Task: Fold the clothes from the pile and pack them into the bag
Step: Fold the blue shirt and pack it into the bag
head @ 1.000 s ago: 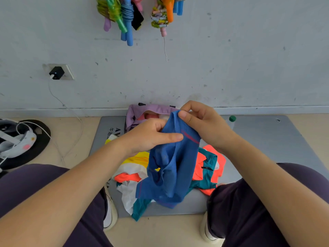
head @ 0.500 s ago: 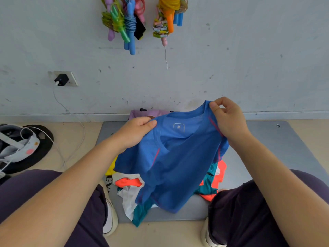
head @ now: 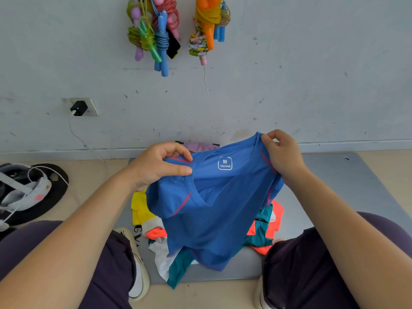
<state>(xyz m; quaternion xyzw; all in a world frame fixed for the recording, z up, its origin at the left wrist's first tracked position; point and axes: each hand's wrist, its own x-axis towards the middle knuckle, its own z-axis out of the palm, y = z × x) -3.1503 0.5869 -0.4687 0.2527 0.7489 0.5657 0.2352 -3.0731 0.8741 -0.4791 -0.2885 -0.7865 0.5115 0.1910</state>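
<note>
A blue sports shirt (head: 214,215) with pink seams and a white "M" size print hangs spread in front of me. My left hand (head: 159,167) pinches its left shoulder and my right hand (head: 282,156) pinches its right shoulder, both at the neckline. Beneath it lies the pile of clothes (head: 153,233) in yellow, orange, white and teal on a grey mat (head: 347,188). The lilac bag (head: 201,146) stands by the wall behind the shirt, mostly hidden.
My two knees in dark trousers frame the pile, with white shoes (head: 138,266) at the mat's near edge. A headset with cable (head: 24,190) lies on a black disc at the left. Coloured skipping ropes (head: 160,34) hang on the wall above a socket (head: 80,107).
My hands have moved apart and opened the bunched blue shirt out wide. The size print inside the neck now faces me, and the shirt hangs over the pile.
</note>
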